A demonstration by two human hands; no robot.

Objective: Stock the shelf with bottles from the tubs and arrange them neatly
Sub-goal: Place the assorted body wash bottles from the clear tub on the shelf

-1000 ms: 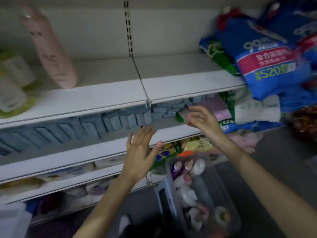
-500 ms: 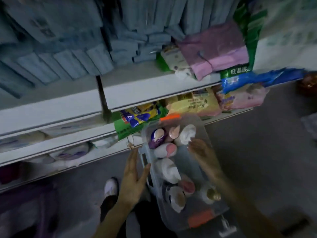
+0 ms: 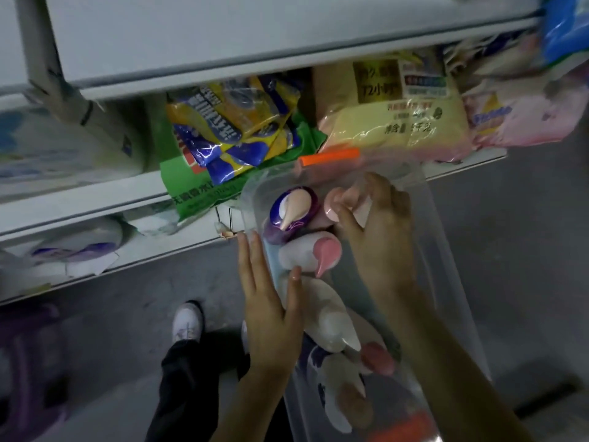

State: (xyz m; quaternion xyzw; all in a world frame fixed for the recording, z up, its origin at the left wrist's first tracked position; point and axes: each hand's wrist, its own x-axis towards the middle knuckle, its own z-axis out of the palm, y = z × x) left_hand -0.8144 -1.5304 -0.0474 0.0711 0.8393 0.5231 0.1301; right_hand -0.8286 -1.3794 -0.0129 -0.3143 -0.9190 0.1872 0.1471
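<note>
— Head view. Left hand [image 3: 271, 314]?
— Flat, fingers straight, pressed along near wall of clear plastic tub [image 3: 439, 250], thumb over rim.
— Right hand [image 3: 379, 237]?
— Inside tub's far end, clenched round pale pink-capped bottle [image 3: 333, 204], beside other bottles [image 3: 306, 253].

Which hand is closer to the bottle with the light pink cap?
Right. The right hand curls round that bottle; the left hand rests flat on the tub side wall.
</note>
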